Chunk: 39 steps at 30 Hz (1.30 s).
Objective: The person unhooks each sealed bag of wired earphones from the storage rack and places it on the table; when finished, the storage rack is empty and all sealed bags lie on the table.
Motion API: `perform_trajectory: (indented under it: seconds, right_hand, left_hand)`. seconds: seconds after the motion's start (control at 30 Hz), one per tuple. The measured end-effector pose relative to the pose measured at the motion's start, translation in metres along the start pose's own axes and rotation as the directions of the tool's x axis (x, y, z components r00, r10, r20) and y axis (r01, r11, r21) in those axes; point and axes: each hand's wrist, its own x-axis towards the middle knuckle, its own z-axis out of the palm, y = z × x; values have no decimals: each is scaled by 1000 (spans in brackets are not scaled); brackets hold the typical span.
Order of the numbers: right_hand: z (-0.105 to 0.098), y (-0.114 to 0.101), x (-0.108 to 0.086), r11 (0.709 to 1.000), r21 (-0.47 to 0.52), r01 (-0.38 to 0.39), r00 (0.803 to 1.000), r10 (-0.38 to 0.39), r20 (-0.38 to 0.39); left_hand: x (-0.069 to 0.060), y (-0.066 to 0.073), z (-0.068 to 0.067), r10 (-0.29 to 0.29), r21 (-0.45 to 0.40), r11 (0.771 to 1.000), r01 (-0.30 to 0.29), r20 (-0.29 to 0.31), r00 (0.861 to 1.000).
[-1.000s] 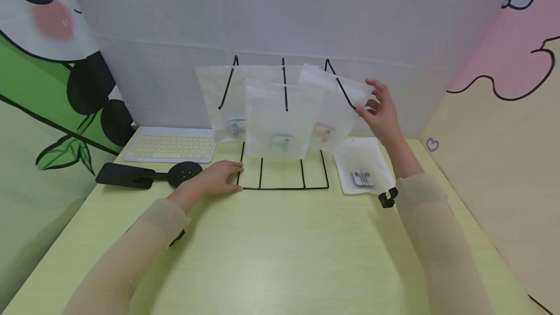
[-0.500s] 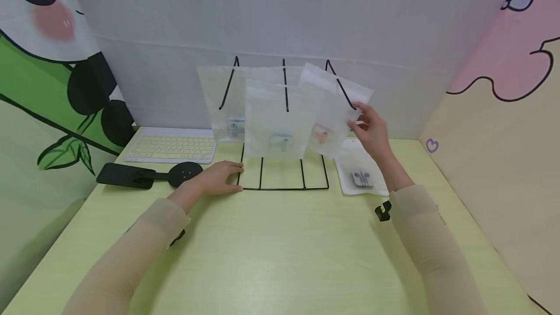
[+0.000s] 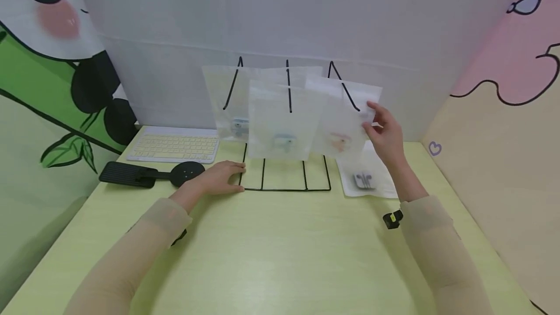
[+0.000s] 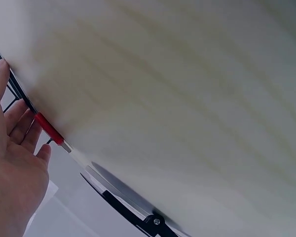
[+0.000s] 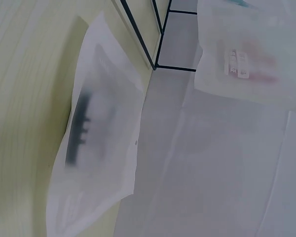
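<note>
– Right hand (image 3: 385,132) first: what has it got?

– Its thumb and index finger pinch the right edge of the orange-marked bag (image 3: 339,118), a frosted one that hangs on the right prong of a black wire rack (image 3: 284,190). In the right wrist view only a sliver of that hand shows, at the picture's edge.

– And the left hand (image 3: 218,178)?

– It rests against the front left corner of the rack's base, index finger and thumb fairly straight and spread apart, one bar running between them.

– What else hangs up there?

– Beside the bag being pinched, and overlapping it, is the teal-marked bag (image 3: 280,123) on the middle prong. Left of that, farther back, the blue-marked bag (image 3: 218,111) hangs on the left prong. Whether another hides behind them I can't tell.

– Anything lying down?

– One more frosted bag, the flat bag (image 3: 380,176), lies on the worktop (image 3: 284,256) to the right of the rack, with a blurred earphone shape (image 3: 364,181) showing on it. Over on the left sit a white keyboard (image 3: 177,148) and, in front of it, a black tool (image 3: 127,174) with a ridged end and a round disc near the left wrist.
</note>
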Motion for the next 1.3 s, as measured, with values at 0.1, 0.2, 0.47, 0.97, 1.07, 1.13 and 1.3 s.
perform_trajectory:
  seconds: [0.1, 0.2, 0.47, 0.97, 1.07, 1.13, 1.3]
  right_hand:
    - [-4, -1, -1, 999, 52, -1, 1000, 1, -10]
    - [-7, -2, -3, 992, 125, 33, 999, -31, -16]
    - [-18, -6, -10, 980, 177, 97, 995, -92, -36]
    - [-41, -9, -22, 904, 418, 88, 995, -97, 1]
    - [-48, -13, -26, 896, 431, 105, 993, -119, 5]
    - [-53, -16, -28, 886, 449, 115, 991, -135, 13]
    - [-64, -23, -34, 860, 489, 145, 983, -183, 31]
  left_hand:
    - [0, 2, -2, -2, 2, 1000, 2, 7, 1000]
    - [1, 2, -2, -9, 3, 1000, 9, 9, 1000]
    - [1, 2, 1, -14, 13, 1000, 14, 11, 1000]
    - [-1, 3, -3, -21, -4, 1000, 21, 14, 1000]
    - [-2, 3, -3, -17, -6, 1000, 17, 11, 1000]
    - [-2, 4, -3, -15, -10, 1000, 15, 6, 1000]
    - [-2, 5, -4, -19, -18, 1000, 19, 1, 1000]
